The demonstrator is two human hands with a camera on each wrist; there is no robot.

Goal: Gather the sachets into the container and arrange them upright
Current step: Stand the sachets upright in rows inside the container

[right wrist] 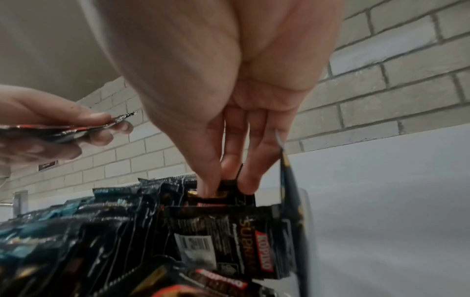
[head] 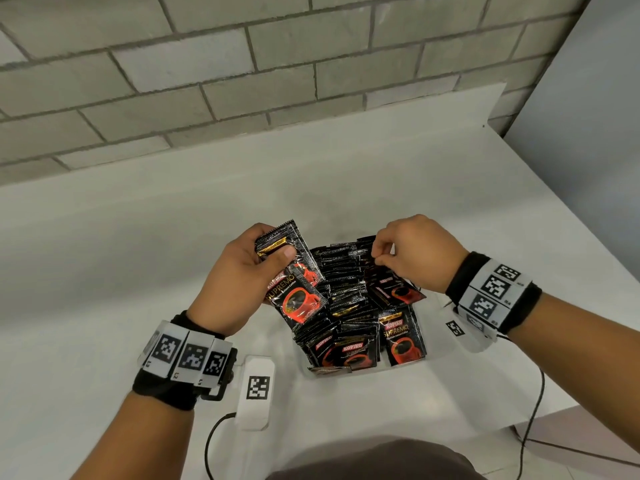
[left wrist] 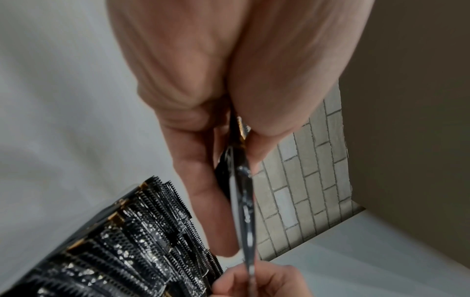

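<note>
My left hand (head: 239,271) is on the left side, lifted up over the white table (head: 104,237). It holds a small bunch of black coffee packets (head: 294,282) flat between my thumb on top and my fingers under them. I can see two packet fronts, with a red cup and the word KOPIKO. From my left wrist, I see the bunch from its thin edge (left wrist: 244,201), squeezed tight in my hand.

Just to the right of that hand is the container (head: 429,356). It is see-through, so it is hard to spot, and I can only make out a bit of its rim and side. It is very full of the same black packets (head: 346,289). Most of them stand on their edges in rows, packed close together, with their zigzag tops up. Some near the front lean back and show their red cups. A few by the right side lie tilted on top of the others.

My right hand (head: 412,251) is over the back right part of the container. Its fingertips (right wrist: 244,180) reach down into the rows and pinch the top of one packet (right wrist: 229,191) that stands there among the others.
</note>
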